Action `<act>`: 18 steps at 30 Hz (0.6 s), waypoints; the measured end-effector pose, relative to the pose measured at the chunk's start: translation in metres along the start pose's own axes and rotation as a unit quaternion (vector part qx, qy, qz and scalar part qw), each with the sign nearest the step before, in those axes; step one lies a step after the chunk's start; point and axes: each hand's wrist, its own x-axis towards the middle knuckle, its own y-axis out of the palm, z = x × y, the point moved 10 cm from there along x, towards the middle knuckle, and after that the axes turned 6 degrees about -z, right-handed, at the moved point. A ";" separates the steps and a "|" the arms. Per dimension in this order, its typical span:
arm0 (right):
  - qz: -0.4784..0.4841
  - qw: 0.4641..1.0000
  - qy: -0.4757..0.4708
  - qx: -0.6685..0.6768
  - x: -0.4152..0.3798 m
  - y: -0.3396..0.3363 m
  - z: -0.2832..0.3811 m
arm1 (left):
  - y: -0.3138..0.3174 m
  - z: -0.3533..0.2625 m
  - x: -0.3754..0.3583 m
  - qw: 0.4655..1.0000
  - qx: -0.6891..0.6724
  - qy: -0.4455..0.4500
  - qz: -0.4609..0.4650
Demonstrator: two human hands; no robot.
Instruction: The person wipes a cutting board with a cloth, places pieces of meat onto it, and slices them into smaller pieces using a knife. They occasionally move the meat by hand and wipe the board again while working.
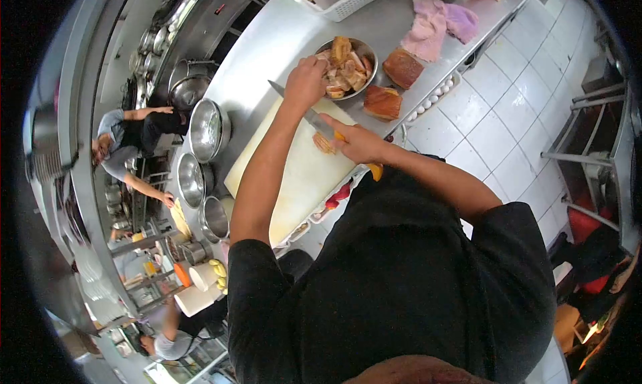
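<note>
My right hand (356,143) is wrapped round the yellow handle of a kitchen knife (313,119). Its blade points up and left across the white cutting board (284,163), passing under my left wrist. Beside my right hand, a small sliced piece of meat (324,143) lies on the board. My left hand (307,82) reaches to the left rim of a steel bowl (375,62) heaped with browned meat chunks (349,70). Its fingers curl down at the meat, and their tips are hidden. Two brown-skinned slabs, a nearer meat slab (382,102) and a farther meat slab (403,68), sit right of the bowl.
A pink cloth (428,28) and a white basket (348,3) lie farther up the steel table. Several steel bowls (205,130) line its left side. Eggs (435,96) sit in a tray along the right edge. Two co-workers, including a person (134,133), are at left.
</note>
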 end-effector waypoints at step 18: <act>0.078 0.995 -0.006 0.055 0.002 -0.001 0.000 | -0.006 -0.017 0.036 0.985 0.149 0.074 0.049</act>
